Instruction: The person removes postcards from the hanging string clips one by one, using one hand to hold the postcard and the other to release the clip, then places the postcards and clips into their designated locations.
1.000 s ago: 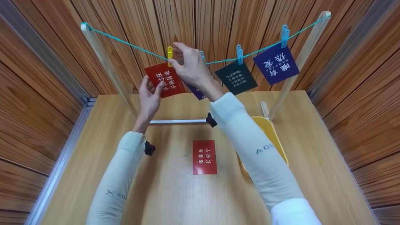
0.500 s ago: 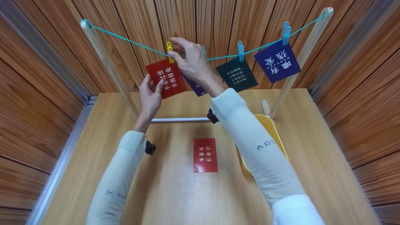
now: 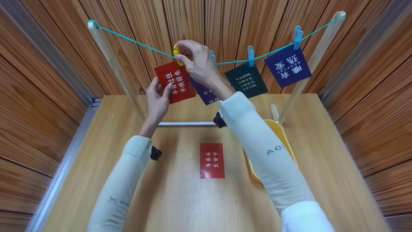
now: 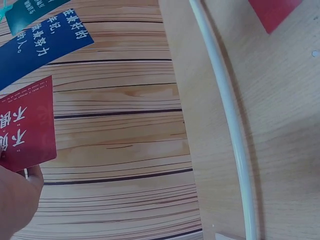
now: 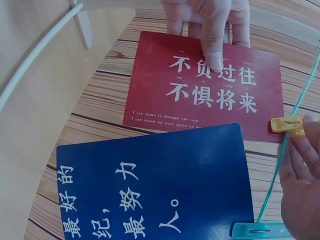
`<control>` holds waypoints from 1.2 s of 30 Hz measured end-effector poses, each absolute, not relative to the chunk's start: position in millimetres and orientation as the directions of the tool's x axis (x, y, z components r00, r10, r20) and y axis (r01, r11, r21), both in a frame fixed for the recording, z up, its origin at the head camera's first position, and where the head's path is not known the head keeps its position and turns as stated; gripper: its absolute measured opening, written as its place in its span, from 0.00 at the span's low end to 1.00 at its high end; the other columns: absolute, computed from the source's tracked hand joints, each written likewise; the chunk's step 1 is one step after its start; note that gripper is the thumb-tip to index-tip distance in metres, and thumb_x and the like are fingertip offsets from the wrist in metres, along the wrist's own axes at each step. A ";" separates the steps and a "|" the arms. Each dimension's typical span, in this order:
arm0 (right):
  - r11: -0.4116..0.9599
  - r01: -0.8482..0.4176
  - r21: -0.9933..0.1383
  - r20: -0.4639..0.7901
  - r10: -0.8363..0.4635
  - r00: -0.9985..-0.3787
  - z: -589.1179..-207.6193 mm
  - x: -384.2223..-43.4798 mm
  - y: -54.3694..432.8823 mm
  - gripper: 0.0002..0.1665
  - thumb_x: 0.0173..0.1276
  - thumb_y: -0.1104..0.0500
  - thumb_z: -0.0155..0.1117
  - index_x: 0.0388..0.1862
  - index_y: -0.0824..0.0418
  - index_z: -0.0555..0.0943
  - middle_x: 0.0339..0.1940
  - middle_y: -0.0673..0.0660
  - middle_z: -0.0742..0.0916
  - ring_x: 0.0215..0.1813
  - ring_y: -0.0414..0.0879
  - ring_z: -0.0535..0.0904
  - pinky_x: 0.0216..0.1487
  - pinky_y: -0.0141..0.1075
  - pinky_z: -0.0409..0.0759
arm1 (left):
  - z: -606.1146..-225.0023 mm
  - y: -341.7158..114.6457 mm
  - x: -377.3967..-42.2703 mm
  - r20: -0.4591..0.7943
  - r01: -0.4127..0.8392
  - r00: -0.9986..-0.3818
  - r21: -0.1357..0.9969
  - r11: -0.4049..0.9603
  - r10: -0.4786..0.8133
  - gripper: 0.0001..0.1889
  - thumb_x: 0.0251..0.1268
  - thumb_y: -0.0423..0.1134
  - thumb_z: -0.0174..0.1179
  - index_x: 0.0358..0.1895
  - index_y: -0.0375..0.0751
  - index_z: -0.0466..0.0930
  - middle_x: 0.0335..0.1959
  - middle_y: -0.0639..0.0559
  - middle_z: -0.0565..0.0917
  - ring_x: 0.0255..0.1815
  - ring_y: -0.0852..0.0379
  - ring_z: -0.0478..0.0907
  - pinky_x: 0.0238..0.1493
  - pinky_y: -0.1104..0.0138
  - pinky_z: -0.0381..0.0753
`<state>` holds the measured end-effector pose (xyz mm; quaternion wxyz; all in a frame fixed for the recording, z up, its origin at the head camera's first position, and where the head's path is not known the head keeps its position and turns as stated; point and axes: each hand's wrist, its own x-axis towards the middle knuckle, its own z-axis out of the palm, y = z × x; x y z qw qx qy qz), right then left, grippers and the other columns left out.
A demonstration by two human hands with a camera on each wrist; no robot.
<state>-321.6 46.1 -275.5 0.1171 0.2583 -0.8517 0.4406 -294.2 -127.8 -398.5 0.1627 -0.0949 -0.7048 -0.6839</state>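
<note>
In the head view my left hand [image 3: 157, 101] pinches a red card [image 3: 182, 85] with white writing along its left side, thumb on the printed face and fingers behind. My right hand [image 3: 202, 66] grips a yellow clothespin [image 3: 176, 51] between thumb and fingers at the card's top edge. From the right wrist view, the yellow clothespin [image 5: 287, 125] sits across the green string [image 5: 305, 90] and overlaps the red card's edge [image 5: 200, 87]. Beside it hangs a dark blue card [image 5: 155, 185] from a light blue clothespin [image 5: 260, 230], partly behind my right hand in the head view.
A dark green card [image 3: 246, 79] and a purple-blue card [image 3: 287, 67] hang further right on the string, which spans two wooden posts [image 3: 112, 64]. Another red card [image 3: 211, 161] lies on the table. A yellow tray [image 3: 288, 145] is partly under my right arm, near a white crossbar [image 3: 190, 123].
My right thumb has come onto the yellow clothespin, which now leans. My left hand keeps its pinch on the red card, with little movement.
</note>
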 end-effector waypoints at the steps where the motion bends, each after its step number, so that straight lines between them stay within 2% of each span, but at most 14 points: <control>1: 0.480 -0.546 -0.686 0.434 -0.332 -0.837 -275.1 -321.7 46.1 0.20 0.80 0.53 0.61 0.66 0.56 0.80 0.60 0.53 0.88 0.61 0.41 0.85 0.66 0.28 0.80 | -398.2 -127.6 -294.5 0.359 0.356 -0.929 0.933 0.046 -0.088 0.23 0.79 0.38 0.60 0.72 0.41 0.70 0.65 0.42 0.83 0.66 0.48 0.84 0.65 0.51 0.86; 7: 0.470 -0.530 -0.706 0.436 -0.300 -0.848 -277.0 -319.4 46.1 0.18 0.80 0.54 0.62 0.64 0.56 0.82 0.59 0.53 0.89 0.61 0.42 0.85 0.67 0.33 0.80 | -398.0 -126.5 -293.5 0.330 0.328 -0.941 0.944 0.039 -0.077 0.22 0.79 0.39 0.60 0.71 0.42 0.71 0.64 0.45 0.85 0.65 0.50 0.84 0.64 0.52 0.87; 16: 0.391 -0.467 -0.794 0.407 -0.229 -0.884 -277.6 -318.5 45.9 0.16 0.79 0.55 0.64 0.61 0.55 0.85 0.57 0.52 0.90 0.60 0.39 0.85 0.65 0.30 0.80 | -395.7 -120.2 -287.7 0.316 0.313 -0.947 0.948 0.053 -0.057 0.24 0.78 0.41 0.61 0.72 0.43 0.70 0.66 0.47 0.84 0.66 0.52 0.84 0.65 0.53 0.86; 26: 0.357 -0.485 -0.798 0.436 -0.213 -0.874 -269.2 -320.4 45.2 0.15 0.79 0.56 0.64 0.59 0.58 0.85 0.56 0.54 0.90 0.54 0.41 0.87 0.63 0.31 0.80 | -387.6 -122.6 -285.0 0.285 0.284 -0.956 0.958 0.027 -0.066 0.22 0.78 0.40 0.61 0.71 0.46 0.72 0.66 0.46 0.84 0.66 0.49 0.84 0.66 0.51 0.86; 31: 0.345 -0.469 -0.813 0.424 -0.199 -0.883 -266.2 -317.6 46.3 0.14 0.79 0.57 0.64 0.59 0.58 0.85 0.55 0.54 0.90 0.54 0.42 0.87 0.63 0.31 0.80 | -389.5 -123.7 -283.0 0.280 0.277 -0.958 0.960 0.043 -0.068 0.24 0.77 0.42 0.63 0.71 0.45 0.71 0.66 0.46 0.84 0.65 0.51 0.84 0.65 0.54 0.86; 36: 0.315 -0.507 -0.802 0.474 -0.180 -0.862 -262.7 -316.2 46.7 0.14 0.80 0.58 0.62 0.59 0.60 0.85 0.53 0.56 0.90 0.53 0.43 0.87 0.62 0.32 0.80 | -391.6 -125.2 -281.3 0.289 0.286 -0.955 0.957 0.049 -0.067 0.24 0.76 0.42 0.63 0.71 0.44 0.71 0.64 0.47 0.84 0.64 0.53 0.85 0.63 0.55 0.87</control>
